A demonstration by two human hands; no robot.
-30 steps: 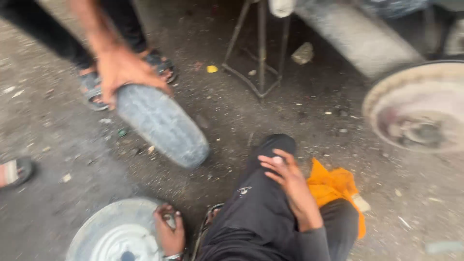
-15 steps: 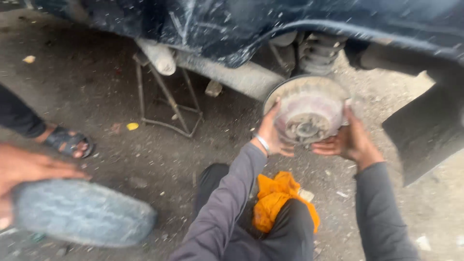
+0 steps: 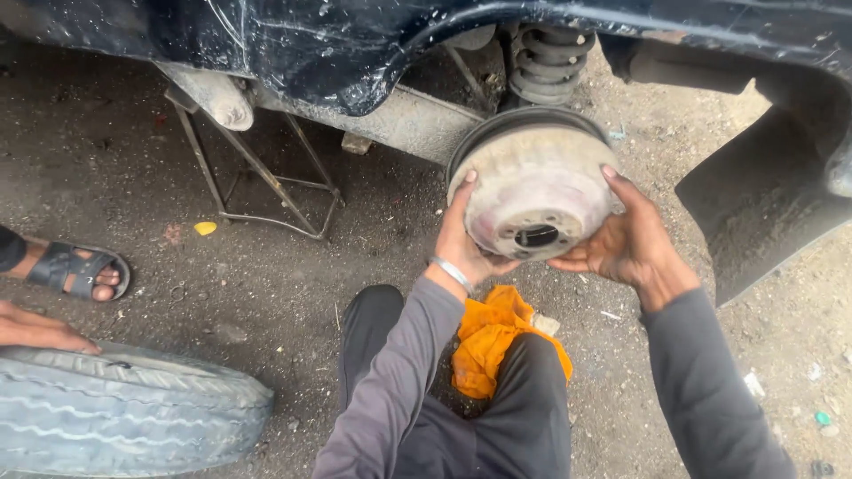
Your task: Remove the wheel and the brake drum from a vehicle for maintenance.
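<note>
Soft flat daylight, dim under car, sharp focus.

I see a dull, rusty metal brake drum [image 3: 532, 200], soft orange cloth [image 3: 493, 341], and rough gravelly ground [image 3: 133, 177].

The tyre [image 3: 124, 412] and a co-worker's hand [image 3: 40, 328] are cut off by the left edge.

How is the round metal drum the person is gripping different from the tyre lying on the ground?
The brake drum is pale, rusty metal with a smooth face and a centre hole; the tyre is grey rubber with a wavy tread. The drum sits raised at the axle, gripped by the left hand and right hand; the tyre lies on the ground, touched by another person's hand. Both are round and dirty.
</note>
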